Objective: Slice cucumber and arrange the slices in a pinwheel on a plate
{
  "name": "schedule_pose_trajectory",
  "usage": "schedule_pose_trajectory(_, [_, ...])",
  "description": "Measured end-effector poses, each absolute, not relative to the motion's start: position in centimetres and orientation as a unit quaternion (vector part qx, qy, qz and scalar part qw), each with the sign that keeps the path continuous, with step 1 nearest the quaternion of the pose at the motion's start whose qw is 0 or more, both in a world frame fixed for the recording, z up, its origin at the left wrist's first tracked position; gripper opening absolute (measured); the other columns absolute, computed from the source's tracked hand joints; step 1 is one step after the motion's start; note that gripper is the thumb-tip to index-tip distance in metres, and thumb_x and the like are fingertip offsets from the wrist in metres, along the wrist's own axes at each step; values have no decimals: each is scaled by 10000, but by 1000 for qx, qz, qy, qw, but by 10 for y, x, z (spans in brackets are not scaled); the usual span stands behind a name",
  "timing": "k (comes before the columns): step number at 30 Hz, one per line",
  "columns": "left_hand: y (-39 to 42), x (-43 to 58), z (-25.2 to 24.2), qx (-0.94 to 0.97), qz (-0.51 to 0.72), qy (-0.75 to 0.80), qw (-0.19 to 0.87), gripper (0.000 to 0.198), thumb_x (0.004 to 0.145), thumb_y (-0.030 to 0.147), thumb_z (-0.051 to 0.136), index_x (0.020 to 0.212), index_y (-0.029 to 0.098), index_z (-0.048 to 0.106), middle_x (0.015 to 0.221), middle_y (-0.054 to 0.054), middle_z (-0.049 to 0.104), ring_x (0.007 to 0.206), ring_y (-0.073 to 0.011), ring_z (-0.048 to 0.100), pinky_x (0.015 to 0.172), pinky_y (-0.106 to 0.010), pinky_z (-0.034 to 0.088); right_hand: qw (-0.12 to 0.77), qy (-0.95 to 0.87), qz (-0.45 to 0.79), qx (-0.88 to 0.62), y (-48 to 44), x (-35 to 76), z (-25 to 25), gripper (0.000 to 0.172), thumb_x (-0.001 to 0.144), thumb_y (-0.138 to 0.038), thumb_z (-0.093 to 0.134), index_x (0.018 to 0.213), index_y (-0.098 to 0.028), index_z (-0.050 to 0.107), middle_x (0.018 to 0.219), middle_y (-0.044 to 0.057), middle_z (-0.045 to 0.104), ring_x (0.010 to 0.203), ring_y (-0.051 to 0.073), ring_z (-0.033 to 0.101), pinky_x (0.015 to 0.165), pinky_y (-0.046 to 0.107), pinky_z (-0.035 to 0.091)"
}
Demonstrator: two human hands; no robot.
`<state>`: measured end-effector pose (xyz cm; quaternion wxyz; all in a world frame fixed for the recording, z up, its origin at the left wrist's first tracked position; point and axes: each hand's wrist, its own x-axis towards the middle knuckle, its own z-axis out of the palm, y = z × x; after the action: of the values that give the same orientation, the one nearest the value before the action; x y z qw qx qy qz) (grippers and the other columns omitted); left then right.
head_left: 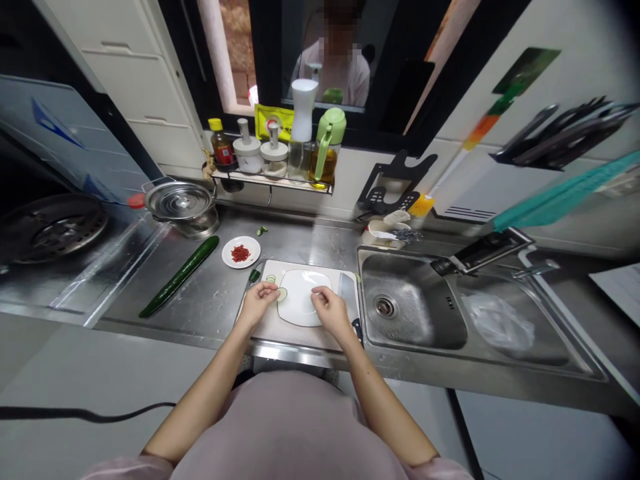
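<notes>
My left hand (259,303) pinches a thin, pale green cucumber slice (283,295) at the left rim of a white plate (301,313). Over the plate's right side, the fingers of my right hand (329,308) are curled together; whether they hold anything is too small to tell. Beneath the plate lies a cutting board (280,335). More cucumber slices (271,279) and a dark green cucumber end (255,275) are just beyond my left hand. A knife (347,288) rests along the board's right side, its dark handle toward me.
Left of the board are a whole cucumber (180,277), a small plate (228,259) of chopped red bits and a lidded metal pot (197,223). A sink (415,337) is on the right. Above the counter hangs a seasoning rack (270,181) with bottles and jars.
</notes>
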<state>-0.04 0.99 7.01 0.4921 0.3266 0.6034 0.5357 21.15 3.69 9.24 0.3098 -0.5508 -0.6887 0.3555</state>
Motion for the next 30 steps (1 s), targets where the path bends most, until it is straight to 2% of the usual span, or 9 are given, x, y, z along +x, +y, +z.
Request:
schedule_pose_trajectory(6, [9,17,104,382,532,562,505,296,621,367,767,799,161,650,701,3,604,652,-102,534,649,-229,415,361,-705,392,-468,44,187,108,203,818,-307,558,940,-199,678,906,42,681,803,154,600,750,274,465])
schedule_pose_trajectory(12, [10,29,113,432,516,569,473,247,649,349,742,789,167,651,780,-19,637,699,-113,536,691,-242,414,360,-709,410,-447,48,182,111,133,823,-261,540,818,-191,653,827,22,674,789,148,593,733,267,457])
schedule_pose_trajectory(16, [9,32,117,426,524,602,426,277,678,386,716,842,176,643,709,-3,625,656,-115,527,657,-240,396,372,-734,353,-446,50,188,118,130,842,-255,529,793,-194,633,807,22,658,809,160,578,757,281,440])
schedule_pose_trajectory(19, [8,33,120,401,515,597,466,320,740,464,652,869,172,629,618,10,599,582,-111,511,596,-235,366,378,-764,298,-430,51,193,125,151,878,-263,511,829,-199,638,830,37,654,860,179,565,792,301,427])
schedule_pose_trajectory(23, [10,38,127,370,506,584,515,403,735,517,643,936,168,631,655,-15,647,572,-110,507,590,-236,353,374,-797,257,-399,51,197,134,191,922,-280,474,872,-206,643,861,48,652,871,192,546,815,326,417])
schedule_pose_trajectory(30, [15,44,138,291,510,561,583,412,682,462,692,963,169,622,676,-15,659,591,-104,517,576,-227,331,363,-824,221,-373,48,197,134,206,950,-285,459,930,-219,653,878,53,638,897,199,534,838,342,419])
